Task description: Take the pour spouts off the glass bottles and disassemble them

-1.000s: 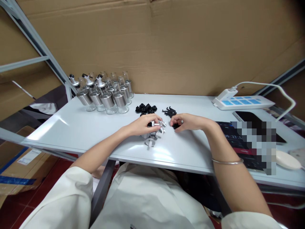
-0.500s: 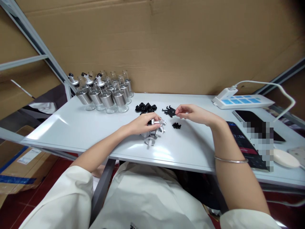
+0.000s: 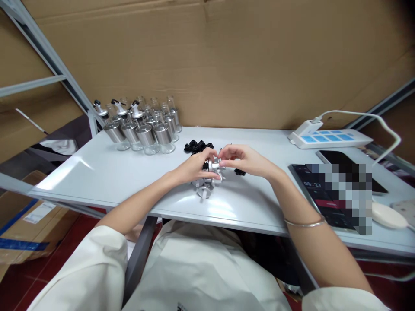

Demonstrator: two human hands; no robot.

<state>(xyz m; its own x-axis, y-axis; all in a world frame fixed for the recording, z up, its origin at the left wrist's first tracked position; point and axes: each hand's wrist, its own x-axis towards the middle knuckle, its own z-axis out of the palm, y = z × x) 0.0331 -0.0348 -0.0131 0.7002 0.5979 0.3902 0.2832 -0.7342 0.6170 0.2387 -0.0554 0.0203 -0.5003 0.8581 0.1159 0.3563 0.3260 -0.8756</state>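
My left hand (image 3: 193, 166) is closed around a silver pourer spout (image 3: 213, 165) with a black ribbed stopper end, held just above the table. My right hand (image 3: 248, 160) meets it from the right, thumb and fingertips pinched at the spout's tip. Whatever is between those fingertips is hidden. Under and in front of my left hand lie more silver pourer spouts (image 3: 204, 192). Black round stoppers (image 3: 198, 146) are heaped behind it. A cluster of small black caps (image 3: 240, 172) sits below my right hand, which mostly covers the thin black levers behind it.
Several glass bottles with steel sleeves (image 3: 147, 136) stand at the back left, a few topped with pourers. On the right are a white power strip (image 3: 333, 137) with a cable, two phones (image 3: 313, 183) and a round cream-coloured pad (image 3: 389, 215). A cardboard wall (image 3: 227, 65) rises behind the table.
My right hand has moved left from the thin black levers to the tip of the spout. My left hand stays in place, the spout now turned slightly and more exposed.
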